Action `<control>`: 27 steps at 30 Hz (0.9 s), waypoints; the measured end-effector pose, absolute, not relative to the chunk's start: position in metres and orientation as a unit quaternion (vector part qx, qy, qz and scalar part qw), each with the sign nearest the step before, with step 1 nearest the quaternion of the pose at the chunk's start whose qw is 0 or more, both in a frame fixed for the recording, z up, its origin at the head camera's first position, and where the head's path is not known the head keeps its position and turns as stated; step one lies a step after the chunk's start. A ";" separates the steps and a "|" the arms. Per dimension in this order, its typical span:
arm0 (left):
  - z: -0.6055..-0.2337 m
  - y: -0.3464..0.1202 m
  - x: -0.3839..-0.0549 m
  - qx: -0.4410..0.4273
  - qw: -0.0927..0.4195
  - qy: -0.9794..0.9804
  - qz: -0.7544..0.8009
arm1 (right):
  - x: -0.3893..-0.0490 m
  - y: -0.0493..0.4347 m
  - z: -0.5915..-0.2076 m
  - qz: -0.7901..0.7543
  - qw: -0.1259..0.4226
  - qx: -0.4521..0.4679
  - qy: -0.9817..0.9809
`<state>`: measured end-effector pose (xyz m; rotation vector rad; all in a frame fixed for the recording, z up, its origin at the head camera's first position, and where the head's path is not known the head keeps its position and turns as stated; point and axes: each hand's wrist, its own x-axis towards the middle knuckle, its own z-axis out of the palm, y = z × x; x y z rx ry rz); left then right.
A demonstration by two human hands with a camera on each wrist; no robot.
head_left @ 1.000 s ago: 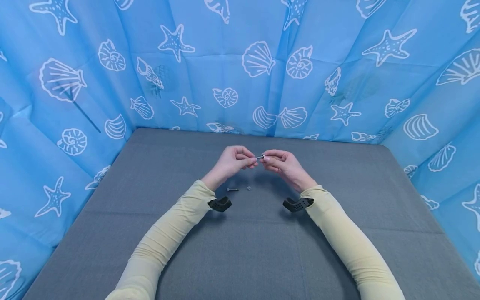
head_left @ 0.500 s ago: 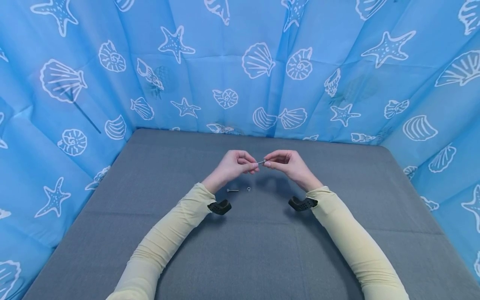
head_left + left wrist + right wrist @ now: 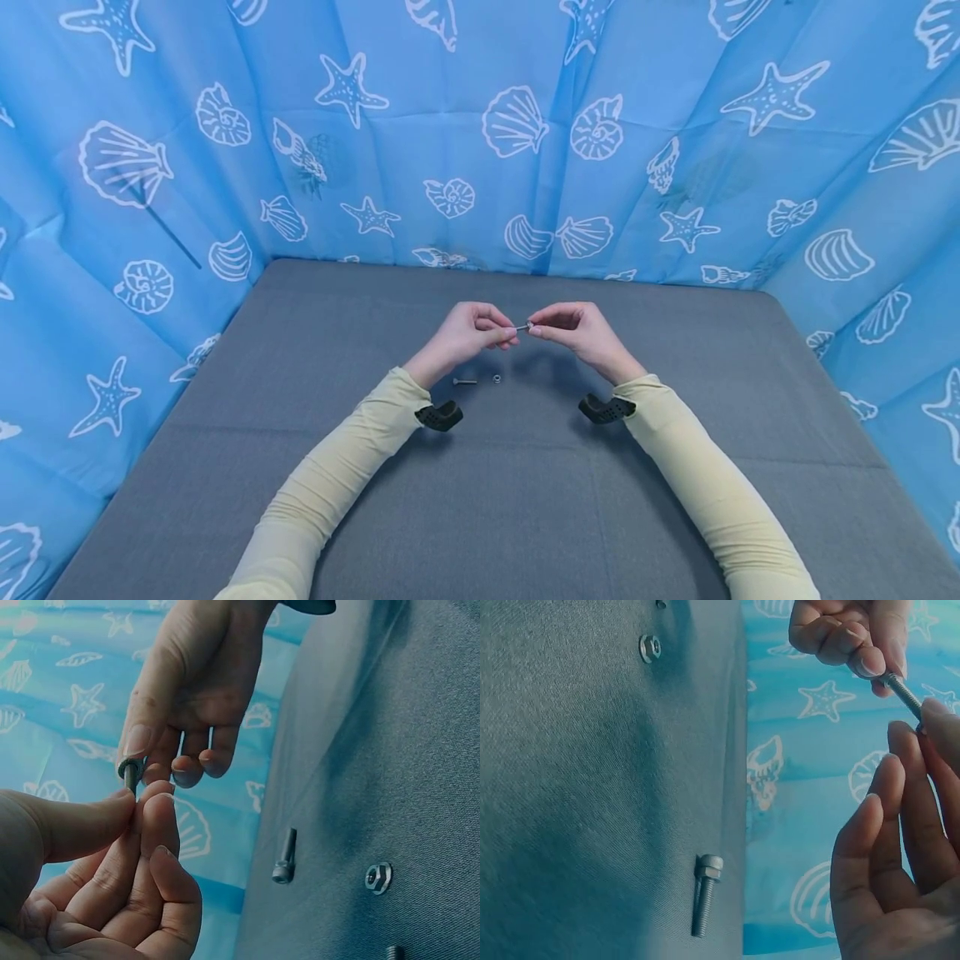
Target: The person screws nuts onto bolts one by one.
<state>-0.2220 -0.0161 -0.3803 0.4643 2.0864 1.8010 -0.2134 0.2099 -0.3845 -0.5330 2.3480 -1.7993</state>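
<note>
My left hand point(image 3: 474, 329) pinches one end of a small metal bolt point(image 3: 905, 697) between thumb and forefinger. The bolt's thread shows in the right wrist view. At its other end my right hand point(image 3: 579, 330) pinches with thumb and fingertips, where a dark ring-like piece point(image 3: 130, 764) sits around the bolt. The right fingertips hide most of that end. Both hands are raised over the table. Below them lie a loose bolt point(image 3: 465, 382) and a hex nut point(image 3: 497, 378). Another bolt point(image 3: 707, 896) with a nut close under its head lies on the table, hidden in the head view.
A grey cloth-covered table point(image 3: 510, 517) stretches under both arms. Blue curtains point(image 3: 465, 142) with white shells and starfish hang behind it and at both sides. Black wrist mounts point(image 3: 439, 415) stick out from the pale yellow sleeves.
Both hands have come slightly down toward the person, and the right has shifted a little to the right, showing more of the bolt. Over the last half second they have barely moved.
</note>
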 end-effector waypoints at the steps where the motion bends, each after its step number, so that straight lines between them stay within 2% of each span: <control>1: -0.381 -0.016 -0.222 0.164 0.172 0.736 0.634 | -0.213 0.210 -0.386 -0.598 0.069 -0.173 0.779; 12: -0.383 -0.015 -0.222 0.162 0.158 0.722 0.653 | -0.211 0.207 -0.402 -0.660 0.068 -0.108 0.740; 18: -0.381 -0.011 -0.222 0.174 0.128 0.728 0.650 | -0.209 0.206 -0.401 -0.706 0.073 -0.075 0.700; 27: -0.384 -0.007 -0.223 0.192 0.092 0.740 0.638 | -0.208 0.209 -0.403 -0.667 0.058 -0.089 0.738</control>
